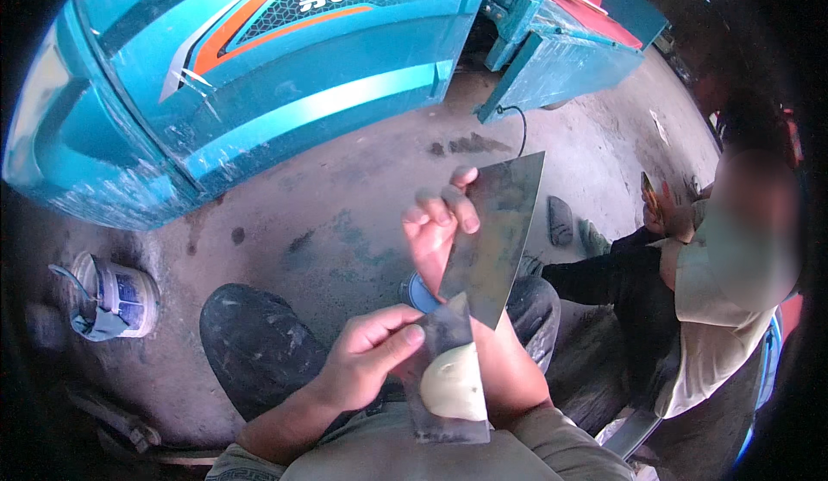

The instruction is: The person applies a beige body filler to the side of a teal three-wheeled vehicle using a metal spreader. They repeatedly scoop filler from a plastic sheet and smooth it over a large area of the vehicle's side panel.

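My left hand (366, 356) pinches a small translucent scraper sheet (431, 425) by its left edge, thumb on the near face. A smooth lump of cream-coloured putty (453, 384) sticks to that sheet. Just beyond it, my right hand (438, 218) holds a larger dark, flat scraper plate (496, 231) with its fingers bent at the left edge; the palm is partly hidden. The plate stands tilted, and its lower corner comes close to the small sheet's top. Whether the two touch I cannot tell. Behind them, partly covered, is a round blue object (420, 293).
A large blue vehicle panel (302, 76) with scratched paint fills the far left. An attached blue box-like part (561, 67) stands far right. A white bucket (129, 296) with a cloth over its rim sits left. At right, a seated person (724, 265) holds a phone-like object (649, 192).
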A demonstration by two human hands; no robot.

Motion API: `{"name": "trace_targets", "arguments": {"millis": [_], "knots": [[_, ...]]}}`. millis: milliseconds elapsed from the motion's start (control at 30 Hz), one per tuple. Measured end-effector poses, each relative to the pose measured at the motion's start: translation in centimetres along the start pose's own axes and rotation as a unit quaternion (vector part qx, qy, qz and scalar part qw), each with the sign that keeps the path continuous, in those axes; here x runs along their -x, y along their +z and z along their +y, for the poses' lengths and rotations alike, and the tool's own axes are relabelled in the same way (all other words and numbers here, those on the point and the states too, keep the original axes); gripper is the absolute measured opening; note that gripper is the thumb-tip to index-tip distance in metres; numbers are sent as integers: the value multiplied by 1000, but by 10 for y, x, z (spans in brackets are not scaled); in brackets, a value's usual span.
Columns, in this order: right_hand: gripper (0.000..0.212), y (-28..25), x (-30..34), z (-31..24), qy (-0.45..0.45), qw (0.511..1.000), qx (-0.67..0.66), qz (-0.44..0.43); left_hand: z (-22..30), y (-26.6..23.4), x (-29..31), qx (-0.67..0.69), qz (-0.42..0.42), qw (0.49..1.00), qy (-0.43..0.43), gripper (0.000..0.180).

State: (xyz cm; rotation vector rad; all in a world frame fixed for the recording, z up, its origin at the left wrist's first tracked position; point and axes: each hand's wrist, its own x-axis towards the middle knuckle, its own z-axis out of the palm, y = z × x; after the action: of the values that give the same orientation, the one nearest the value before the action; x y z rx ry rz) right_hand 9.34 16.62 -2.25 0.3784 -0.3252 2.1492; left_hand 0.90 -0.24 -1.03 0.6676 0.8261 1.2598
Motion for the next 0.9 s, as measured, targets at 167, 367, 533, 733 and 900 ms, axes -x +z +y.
{"name": "trace_targets", "arguments": {"millis": [167,367,533,733,900], "knots": [[39,-6,21,22,45,984,174,-12,9,1,5,-164,58,974,144,23],[37,-37,112,-12,216,864,431,143,35,-29,17,-45,105,977,177,27],[38,-31,113,-66,61,827,454,326,34,-60,15,26,182,969,168,30],[22,-16,75,-101,-29,755,505,418,28,-83,-2,101,265,944,170,28],[41,-19,33,-164,-36,749,507,426,42,-88,11,130,271,933,197,29]]}}
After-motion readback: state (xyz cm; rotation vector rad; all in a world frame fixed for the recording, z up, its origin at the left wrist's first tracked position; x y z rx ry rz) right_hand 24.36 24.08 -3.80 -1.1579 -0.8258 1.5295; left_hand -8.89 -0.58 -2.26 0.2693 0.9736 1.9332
